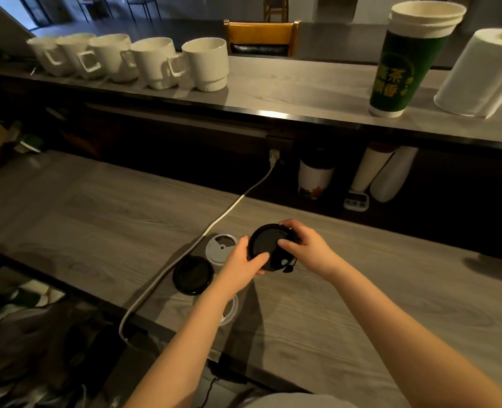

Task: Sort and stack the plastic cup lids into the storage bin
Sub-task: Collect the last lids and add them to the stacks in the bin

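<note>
Both hands hold one black lid point(266, 241) just above the wood-grain worktop point(361, 290). Left hand point(242, 262): grip clamped on the lid's near-left rim, thumb lying across its top. Right hand point(307, 248): grip clamped on the right rim, fingers curled over the far edge. A second black lid point(192, 275) lies flat on the worktop to the left, beside a white cable point(229, 210). A pale grey lid point(221, 248) lies just behind it. Another whitish lid point(232, 310) is partly hidden under the left forearm.
</note>
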The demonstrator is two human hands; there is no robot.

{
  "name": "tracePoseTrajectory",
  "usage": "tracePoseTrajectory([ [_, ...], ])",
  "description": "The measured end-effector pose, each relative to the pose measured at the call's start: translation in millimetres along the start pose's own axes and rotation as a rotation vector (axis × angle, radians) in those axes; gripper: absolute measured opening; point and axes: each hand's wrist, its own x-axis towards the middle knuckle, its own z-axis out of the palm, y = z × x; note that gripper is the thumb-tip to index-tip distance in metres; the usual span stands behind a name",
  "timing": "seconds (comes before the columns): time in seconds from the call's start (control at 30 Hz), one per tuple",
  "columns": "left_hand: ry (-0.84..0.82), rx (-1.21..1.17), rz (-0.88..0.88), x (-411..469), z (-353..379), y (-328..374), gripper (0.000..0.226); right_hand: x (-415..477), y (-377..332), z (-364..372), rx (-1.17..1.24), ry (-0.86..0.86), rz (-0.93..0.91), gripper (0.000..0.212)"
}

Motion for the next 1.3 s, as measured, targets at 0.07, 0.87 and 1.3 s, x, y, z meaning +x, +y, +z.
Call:
tracePoseTrajectory([
  [0.07, 0.035, 0.013, -0.028, 4, -6, -3, 0.028, 3, -3, 6, 0.004, 0.038, 0.024, 0.038],
  [0.87, -0.04, 1.266, -0.094, -19, -52, -72, 0.084, -25, 21, 15, 0.173, 0.166, 0.202, 0.033],
  [1.3, 0.133, 0.823, 0.351, 4, 26, 41, 0.083, -64, 25, -64, 0.43, 0.496, 0.196, 0.033],
])
